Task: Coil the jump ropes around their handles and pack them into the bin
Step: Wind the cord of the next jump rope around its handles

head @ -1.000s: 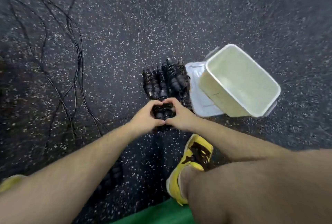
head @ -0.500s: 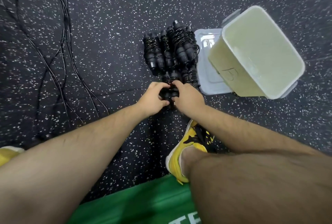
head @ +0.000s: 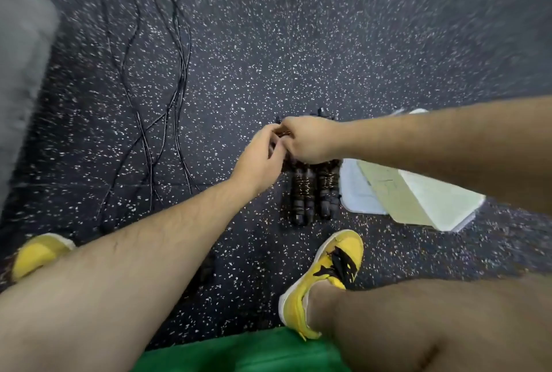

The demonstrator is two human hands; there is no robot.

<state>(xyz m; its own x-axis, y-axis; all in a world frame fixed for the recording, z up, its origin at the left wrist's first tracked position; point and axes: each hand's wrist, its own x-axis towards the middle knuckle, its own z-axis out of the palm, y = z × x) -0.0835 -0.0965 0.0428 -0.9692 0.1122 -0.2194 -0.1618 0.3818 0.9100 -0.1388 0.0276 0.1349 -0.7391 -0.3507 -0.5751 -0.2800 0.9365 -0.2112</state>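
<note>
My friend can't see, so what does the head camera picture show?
The left hand and right hand grip a coiled jump rope over a pile of coiled ropes on speckled floor. A pale bin and lid sit to the right; loose ropes lie to the left.
</note>
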